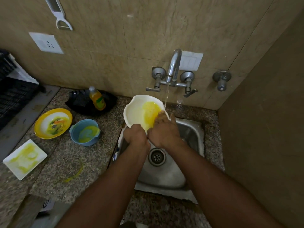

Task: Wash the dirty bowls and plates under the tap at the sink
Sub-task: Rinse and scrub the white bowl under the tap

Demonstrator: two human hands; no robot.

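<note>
A white bowl smeared with yellow residue is held tilted over the back left of the steel sink. My left hand grips its near rim. My right hand lies inside the bowl, fingers on the yellow smear. Water runs from the tap and falls just past the bowl's right edge onto my right fingers. On the counter to the left stand a yellow-rimmed plate with food scraps, a blue bowl with yellow residue, and a white square plate with yellow smears.
A yellow dish soap bottle stands in a black tray by the wall. A black crate sits at the far left. The side wall closes in on the right. A yellow spill marks the granite counter.
</note>
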